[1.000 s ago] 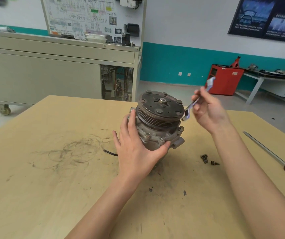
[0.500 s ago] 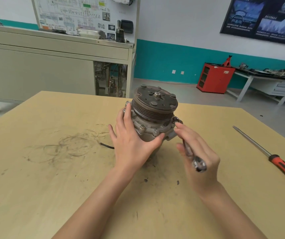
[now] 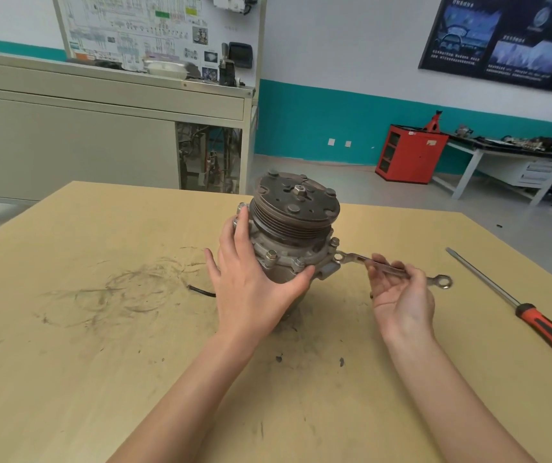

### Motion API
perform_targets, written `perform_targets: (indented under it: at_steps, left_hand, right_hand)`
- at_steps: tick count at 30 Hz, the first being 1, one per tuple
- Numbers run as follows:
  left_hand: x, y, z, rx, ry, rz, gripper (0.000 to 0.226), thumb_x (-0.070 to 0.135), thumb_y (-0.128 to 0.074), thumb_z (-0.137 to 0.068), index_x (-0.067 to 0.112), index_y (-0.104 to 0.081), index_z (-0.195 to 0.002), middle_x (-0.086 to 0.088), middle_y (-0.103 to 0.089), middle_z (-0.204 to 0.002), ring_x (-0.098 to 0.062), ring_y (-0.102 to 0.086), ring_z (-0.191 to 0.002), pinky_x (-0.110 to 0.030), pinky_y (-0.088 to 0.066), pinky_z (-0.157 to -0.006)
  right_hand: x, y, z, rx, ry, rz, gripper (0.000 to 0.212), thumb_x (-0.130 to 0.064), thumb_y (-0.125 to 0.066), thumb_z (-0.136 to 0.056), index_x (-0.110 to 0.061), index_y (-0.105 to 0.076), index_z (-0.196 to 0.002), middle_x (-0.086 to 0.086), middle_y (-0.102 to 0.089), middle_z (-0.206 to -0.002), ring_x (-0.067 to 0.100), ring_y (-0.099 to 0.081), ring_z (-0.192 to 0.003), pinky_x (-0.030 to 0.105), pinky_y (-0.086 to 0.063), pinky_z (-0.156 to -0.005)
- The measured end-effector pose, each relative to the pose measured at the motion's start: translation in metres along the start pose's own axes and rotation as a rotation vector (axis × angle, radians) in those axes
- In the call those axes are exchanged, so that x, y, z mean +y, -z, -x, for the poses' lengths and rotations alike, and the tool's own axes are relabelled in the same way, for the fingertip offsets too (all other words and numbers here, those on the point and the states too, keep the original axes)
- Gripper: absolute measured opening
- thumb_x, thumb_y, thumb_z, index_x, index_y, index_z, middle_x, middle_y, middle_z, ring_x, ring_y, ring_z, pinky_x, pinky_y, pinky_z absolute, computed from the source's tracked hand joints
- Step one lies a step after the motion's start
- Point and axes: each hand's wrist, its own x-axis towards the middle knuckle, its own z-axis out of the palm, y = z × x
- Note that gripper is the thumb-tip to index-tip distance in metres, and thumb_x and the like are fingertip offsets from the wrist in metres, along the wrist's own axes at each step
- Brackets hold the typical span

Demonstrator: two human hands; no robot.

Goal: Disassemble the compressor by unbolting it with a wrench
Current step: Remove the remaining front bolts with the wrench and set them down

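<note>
Head view: compressor (image 3: 293, 228) stands upright on the table (image 3: 101, 362), pulley up. My left hand (image 3: 251, 289) grips its body, fingers spread up the side, thumb under the flange. My right hand (image 3: 401, 295), palm up, pinches the wrench (image 3: 358, 260) shaft. Its ring end sits on a bolt (image 3: 338, 259) at the flange's right edge. The handle runs rightward and slightly toward me, so I judge the swing is the right hand's.
</note>
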Motion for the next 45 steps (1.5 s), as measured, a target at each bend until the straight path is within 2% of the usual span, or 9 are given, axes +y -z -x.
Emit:
perform_targets:
  at_steps: [3,7,13,17,23,31,36,39,45]
  left_hand:
    - [0.0,-0.001,0.0,0.011,-0.007,0.004,0.116,0.078,-0.049,-0.058,0.021,-0.016,-0.154,-0.003,-0.027,-0.154,-0.017,-0.022,-0.143,-0.056,-0.01,-0.119]
    - [-0.001,-0.003,0.001,0.014,-0.011,-0.001,0.116,0.078,-0.05,-0.059,0.021,-0.016,-0.153,-0.003,-0.027,-0.154,-0.017,-0.022,-0.143,-0.056,-0.01,-0.119]
    - [0.0,-0.002,0.001,0.019,-0.008,-0.009,0.116,0.078,-0.049,-0.059,0.019,-0.018,-0.153,-0.004,-0.028,-0.154,-0.018,-0.023,-0.143,-0.058,-0.013,-0.118]
    - [0.0,-0.003,0.001,0.02,-0.008,-0.008,0.115,0.078,-0.05,-0.059,0.019,-0.018,-0.153,-0.004,-0.028,-0.153,-0.018,-0.023,-0.142,-0.058,-0.013,-0.117]
    - [-0.001,-0.003,0.0,0.023,-0.008,-0.012,0.115,0.078,-0.05,-0.059,0.02,-0.018,-0.153,-0.004,-0.028,-0.154,-0.018,-0.023,-0.143,-0.059,-0.014,-0.117]
    - [0.0,-0.002,0.0,0.025,-0.013,-0.008,0.114,0.076,-0.051,-0.06,0.018,-0.019,-0.153,-0.005,-0.029,-0.153,-0.016,-0.023,-0.141,-0.058,-0.015,-0.117]
    - [0.001,-0.003,0.001,0.042,-0.015,-0.009,0.114,0.076,-0.052,-0.06,0.016,-0.022,-0.152,-0.006,-0.031,-0.152,-0.018,-0.025,-0.141,-0.06,-0.02,-0.114]
    - [0.0,-0.003,0.0,0.045,-0.014,-0.015,0.114,0.076,-0.052,-0.06,0.017,-0.021,-0.152,-0.006,-0.031,-0.153,-0.019,-0.025,-0.142,-0.06,-0.02,-0.114]
    - [-0.001,-0.003,0.0,0.034,-0.01,-0.008,0.115,0.077,-0.051,-0.06,0.018,-0.018,-0.153,-0.005,-0.028,-0.153,-0.015,-0.021,-0.141,-0.059,-0.016,-0.117]
  right_hand:
    - [-0.014,-0.014,-0.008,-0.084,0.112,0.036,0.026,-0.009,-0.034,-0.097,-0.007,-0.049,-0.075,0.016,-0.07,-0.07,0.028,-0.068,-0.067,0.026,-0.056,-0.06]
    - [-0.017,-0.024,0.011,-0.291,0.477,0.393,0.03,-0.019,-0.034,-0.098,-0.006,-0.055,-0.082,0.01,-0.073,-0.081,0.029,-0.071,-0.072,0.029,-0.057,-0.065]
    - [0.001,-0.002,0.04,-0.636,0.923,0.615,0.024,-0.034,-0.036,-0.103,-0.032,-0.061,-0.102,-0.009,-0.067,-0.104,0.026,-0.069,-0.094,0.033,-0.057,-0.08]
    - [0.002,0.0,0.039,-0.659,0.916,0.6,0.023,-0.032,-0.037,-0.103,-0.018,-0.055,-0.109,-0.011,-0.065,-0.114,0.026,-0.066,-0.104,0.038,-0.056,-0.086]
    - [0.008,0.001,0.042,-0.719,0.923,0.696,0.025,-0.032,-0.037,-0.103,-0.017,-0.055,-0.11,0.01,-0.063,-0.115,0.034,-0.064,-0.108,0.055,-0.053,-0.086]
    - [0.014,0.005,0.047,-0.706,0.959,0.792,0.032,-0.03,-0.037,-0.103,-0.002,-0.053,-0.103,0.015,-0.059,-0.118,0.018,-0.059,-0.117,0.031,-0.049,-0.095]
    - [0.018,0.011,0.054,-0.718,0.982,0.797,0.027,-0.028,-0.038,-0.103,-0.006,-0.055,-0.102,0.014,-0.061,-0.117,0.016,-0.06,-0.116,0.029,-0.05,-0.095]
    - [0.017,0.007,0.052,-0.628,0.839,0.647,0.019,-0.017,-0.035,-0.101,-0.016,-0.053,-0.095,0.005,-0.066,-0.109,0.026,-0.065,-0.104,0.036,-0.052,-0.09]
    - [-0.009,0.0,0.008,-0.439,0.246,0.179,0.027,-0.006,-0.023,-0.093,-0.008,-0.049,-0.084,0.008,-0.068,-0.084,0.024,-0.064,-0.065,0.027,-0.052,-0.066]
